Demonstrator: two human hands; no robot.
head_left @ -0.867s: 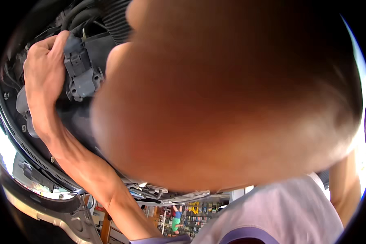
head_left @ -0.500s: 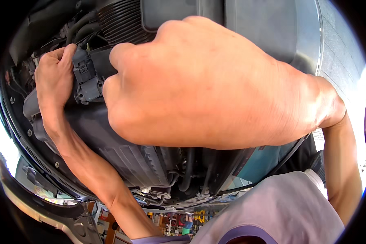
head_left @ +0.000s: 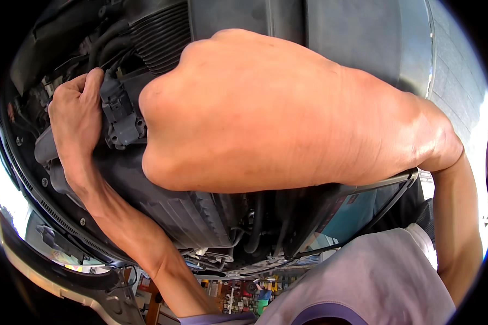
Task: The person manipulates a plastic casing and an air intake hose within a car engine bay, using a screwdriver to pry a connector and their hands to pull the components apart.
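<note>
The person's two hands were over an engine bay, their fingertips hidden. The left hand (head_left: 76, 116) was curled with its thumb uppermost, just beside a single dark grey plastic block (head_left: 122, 115); the fingers bent out of sight, so whether they touched or gripped anything could not be told. The right hand (head_left: 222, 111), large and near the camera, showed only its back and knuckles; its fingers and palm were hidden, and whether it was closed on something could not be told either. The block sat between the two hands in the picture, its right edge close to the outline of the right hand. Above it ran one ribbed black hose (head_left: 158, 38), its lower part cut off by the right hand, and two smooth curved hoses (head_left: 106, 46) disappeared among dark parts too dim to make out. Below the right hand lay one ridged dark cover (head_left: 192, 219), partly covered by the left forearm. Three round fasteners (head_left: 44, 182) showed along the left edge. At the bottom, small coloured goods (head_left: 263, 295) were too tiny to count, partly blocked by one pale shirt (head_left: 358, 271).
</note>
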